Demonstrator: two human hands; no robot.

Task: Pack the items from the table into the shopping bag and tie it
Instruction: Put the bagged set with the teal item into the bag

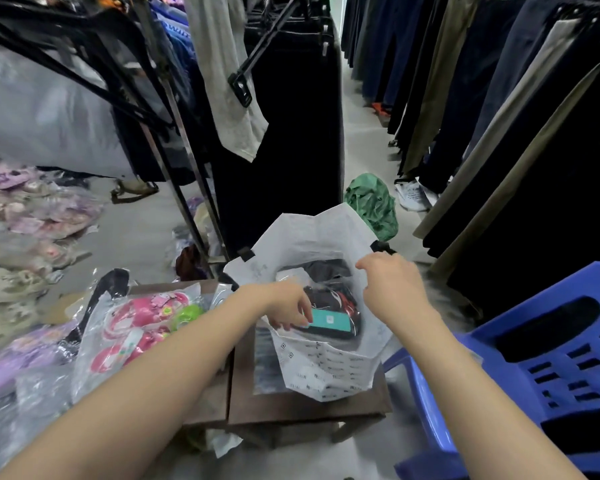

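A white printed shopping bag (326, 368) stands open on a small brown table (291, 407). My right hand (392, 285) pinches the bag's right rim near a black handle and holds the mouth wide. My left hand (288, 306) reaches into the bag, fingers closed on a plastic-wrapped dark garment with a teal label (333, 320). Another dark wrapped item (326, 270) lies deeper in the bag. On the table's left side rests a clear packet of pink and green clothing (136, 327).
A blue plastic chair (541, 368) stands close on the right. Racks of dark trousers (499, 98) line the right side and the middle. Bagged garments (25, 216) pile up on the left floor. A green bag (373, 202) lies on the floor behind.
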